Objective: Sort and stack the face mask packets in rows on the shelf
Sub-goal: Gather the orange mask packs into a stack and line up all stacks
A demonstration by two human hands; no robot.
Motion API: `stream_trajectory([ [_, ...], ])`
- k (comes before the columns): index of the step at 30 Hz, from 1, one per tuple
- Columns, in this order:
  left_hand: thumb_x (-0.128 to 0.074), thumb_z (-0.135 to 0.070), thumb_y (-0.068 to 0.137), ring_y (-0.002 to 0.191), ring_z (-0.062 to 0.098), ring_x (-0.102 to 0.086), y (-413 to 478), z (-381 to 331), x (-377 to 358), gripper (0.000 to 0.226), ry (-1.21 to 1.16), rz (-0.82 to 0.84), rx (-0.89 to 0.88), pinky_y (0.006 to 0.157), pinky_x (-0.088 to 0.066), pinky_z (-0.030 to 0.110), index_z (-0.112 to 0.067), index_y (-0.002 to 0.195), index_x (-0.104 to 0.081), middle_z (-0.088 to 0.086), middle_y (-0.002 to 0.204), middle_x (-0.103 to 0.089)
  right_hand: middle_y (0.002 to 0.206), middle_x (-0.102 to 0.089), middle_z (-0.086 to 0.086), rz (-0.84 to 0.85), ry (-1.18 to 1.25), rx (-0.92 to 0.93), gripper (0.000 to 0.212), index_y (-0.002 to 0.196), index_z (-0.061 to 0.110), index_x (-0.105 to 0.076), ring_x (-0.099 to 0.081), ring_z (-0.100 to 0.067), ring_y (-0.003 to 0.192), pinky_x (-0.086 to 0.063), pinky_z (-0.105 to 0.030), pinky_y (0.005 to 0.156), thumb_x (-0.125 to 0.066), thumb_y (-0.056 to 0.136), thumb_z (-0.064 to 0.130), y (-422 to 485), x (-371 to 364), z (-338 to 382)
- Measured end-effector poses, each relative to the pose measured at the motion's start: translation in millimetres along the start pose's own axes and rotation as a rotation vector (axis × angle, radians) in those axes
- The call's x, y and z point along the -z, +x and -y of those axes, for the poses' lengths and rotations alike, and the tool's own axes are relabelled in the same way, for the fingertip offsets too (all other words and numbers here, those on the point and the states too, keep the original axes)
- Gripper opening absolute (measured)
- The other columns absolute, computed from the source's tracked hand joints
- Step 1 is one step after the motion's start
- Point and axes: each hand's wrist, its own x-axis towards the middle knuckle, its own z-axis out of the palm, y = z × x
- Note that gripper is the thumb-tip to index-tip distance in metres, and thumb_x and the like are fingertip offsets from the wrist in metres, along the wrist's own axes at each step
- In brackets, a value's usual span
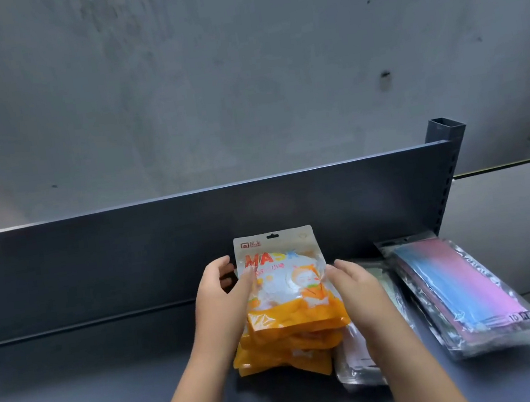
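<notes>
Head view takes in a grey concrete wall [239,69] behind a dark metal shelf [80,394], whose low back panel [96,263] runs across to a slotted upright post [446,156] at the right; along the right part of the shelf three piles of mask packets lie side by side, each of one kind; furthest right is the pink-and-blue stack [464,292] in clear sleeves, lying flat and a little askew; at the left of the three is the orange stack [292,342], several packets deep with edges not quite flush; between them, partly under the right forearm, is a pale stack [356,367] in clear wrap, its print too blurred to read; the top orange packet [284,282] stands tilted, lower edge on its stack and hanger end raised toward the back panel; the left hand [220,304] grips its left edge, thumb on the front and fingers curled behind; the right hand [355,286] meets the right edge with fingers only lightly bent, and whether they pinch or merely steady it I cannot tell; by my judgement the sorting is well along, with three kinds separated in a row, and what remains is to lay this packet flat and square up the orange and pink-and-blue piles; whether more packets wait out of view cannot be told.
</notes>
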Motion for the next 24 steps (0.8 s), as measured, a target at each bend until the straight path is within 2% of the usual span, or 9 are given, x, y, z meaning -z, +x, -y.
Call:
stream_trajectory([
  [1,-0.072,-0.041,0.096,0.12,0.009,-0.059,1,3,1,0.057,-0.035,0.017,0.036,0.088,-0.058,0.029,-0.028,0.147,-0.05,-0.012,0.136,-0.059,0.099,-0.072,0.01,0.017,-0.004,-0.017,0.016,0.103,0.017,-0.069,-0.067,-0.004,0.09,-0.051,-0.021,0.073,-0.057,0.104,0.027,1,-2,-1],
  [4,-0.06,-0.046,0.101,0.116,0.008,-0.052,6,13,2,0.063,-0.144,0.112,0.111,0.072,-0.044,0.017,-0.021,0.156,-0.04,-0.004,0.152,-0.05,0.107,-0.079,-0.001,0.033,-0.021,-0.063,0.021,0.112,0.021,-0.072,-0.077,-0.019,0.095,-0.061,-0.035,0.074,-0.059,0.099,0.03,2,-9,-5],
  [7,-0.057,-0.052,0.101,0.106,0.005,-0.061,5,15,4,0.065,-0.233,0.193,0.175,0.072,-0.047,0.018,-0.021,0.156,-0.039,-0.005,0.14,-0.059,0.104,-0.081,-0.001,0.043,-0.001,-0.079,0.019,0.108,0.023,-0.074,-0.078,-0.024,0.096,-0.064,-0.048,0.085,-0.06,0.098,0.03,0,-14,-6],
  [9,-0.067,-0.065,0.09,0.111,0.018,-0.073,4,22,6,0.08,-0.33,0.267,0.277,0.085,-0.062,0.036,-0.022,0.153,-0.044,0.0,0.135,-0.068,0.104,-0.081,0.0,0.052,-0.003,-0.088,0.018,0.11,0.024,-0.075,-0.078,-0.023,0.097,-0.064,-0.05,0.088,-0.063,0.097,0.029,0,-15,-8],
  [10,-0.071,-0.067,0.086,0.116,0.028,-0.073,3,28,6,0.083,-0.387,0.304,0.337,0.093,-0.062,0.049,-0.022,0.152,-0.047,0.007,0.136,-0.07,0.104,-0.082,0.0,0.058,0.004,-0.097,0.019,0.111,0.025,-0.075,-0.078,-0.023,0.098,-0.063,-0.051,0.089,-0.065,0.095,0.029,-2,-17,-7],
  [12,-0.063,-0.063,0.092,0.121,0.038,-0.07,-3,31,6,0.069,-0.465,0.368,0.381,0.104,-0.054,0.062,-0.02,0.145,-0.057,0.016,0.135,-0.07,0.105,-0.081,0.002,0.061,0.001,-0.109,0.028,0.113,0.028,-0.074,-0.077,-0.025,0.1,-0.063,-0.054,0.09,-0.069,0.087,0.036,-2,-19,-9],
  [14,-0.047,-0.056,0.102,0.118,0.039,-0.071,-7,33,6,0.054,-0.461,0.368,0.362,0.107,-0.051,0.063,-0.018,0.136,-0.066,0.018,0.129,-0.074,0.108,-0.08,0.006,0.068,-0.028,-0.107,0.034,0.116,0.033,-0.072,-0.076,-0.022,0.101,-0.063,-0.052,0.089,-0.068,0.084,0.041,-2,-24,-11],
  [16,-0.039,-0.053,0.106,0.116,0.037,-0.073,-8,37,8,0.053,-0.453,0.383,0.349,0.106,-0.052,0.061,-0.018,0.131,-0.07,0.017,0.125,-0.076,0.109,-0.078,0.008,0.067,-0.063,-0.1,0.029,0.119,0.033,-0.069,-0.074,-0.019,0.101,-0.064,-0.048,0.088,-0.065,0.091,0.039,-4,-30,-11],
  [24,-0.033,-0.056,0.106,0.115,0.033,-0.073,-7,46,18,0.057,-0.378,0.343,0.322,0.104,-0.055,0.058,-0.02,0.132,-0.069,0.013,0.123,-0.077,0.112,-0.071,0.004,0.096,-0.083,-0.137,0.023,0.12,0.029,-0.064,-0.069,-0.018,0.101,-0.06,-0.037,0.079,-0.059,0.098,0.03,-7,-44,-12],
])
